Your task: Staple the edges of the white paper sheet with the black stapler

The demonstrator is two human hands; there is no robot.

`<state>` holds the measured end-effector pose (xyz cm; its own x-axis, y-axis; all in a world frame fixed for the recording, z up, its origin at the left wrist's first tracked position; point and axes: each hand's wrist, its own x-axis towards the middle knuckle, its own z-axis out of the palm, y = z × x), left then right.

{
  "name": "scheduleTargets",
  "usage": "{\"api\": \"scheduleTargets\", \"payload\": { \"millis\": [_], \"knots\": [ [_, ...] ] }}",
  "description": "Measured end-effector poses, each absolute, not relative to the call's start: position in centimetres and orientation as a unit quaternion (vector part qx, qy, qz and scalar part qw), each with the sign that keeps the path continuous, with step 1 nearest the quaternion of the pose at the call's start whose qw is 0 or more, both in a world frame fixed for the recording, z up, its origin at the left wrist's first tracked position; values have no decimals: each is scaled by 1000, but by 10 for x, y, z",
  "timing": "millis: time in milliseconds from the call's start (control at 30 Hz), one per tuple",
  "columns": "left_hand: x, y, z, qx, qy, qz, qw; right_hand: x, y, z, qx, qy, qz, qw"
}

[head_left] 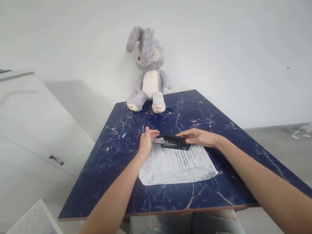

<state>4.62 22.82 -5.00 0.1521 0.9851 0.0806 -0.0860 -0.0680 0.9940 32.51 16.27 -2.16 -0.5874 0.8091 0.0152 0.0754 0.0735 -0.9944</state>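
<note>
Forearms (112, 190) cross table edge (164, 211); right hand (201, 137) holds stapler (176, 142).

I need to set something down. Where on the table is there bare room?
Back right, between the toy rabbit, right hand and the right edge of the table; also left, between the left forearm and the left edge. The middle is crowded with the left hand, stapler and paper.

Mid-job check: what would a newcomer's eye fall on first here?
Probably the grey toy rabbit, sitting at the far end of the dark blue table, against the pale wall. Next, the black stapler over the upper part of the printed paper, its right end held by the right hand, the left hand near its other end.
</note>
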Motion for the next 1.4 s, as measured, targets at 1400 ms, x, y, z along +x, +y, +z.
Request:
{"api": "scheduleTargets", "payload": {
  "millis": [1400],
  "knots": [
    [51, 172, -2, 752, 323, 455, 351, 263, 143, -3, -293, -808, 150, 489]
  ]
}}
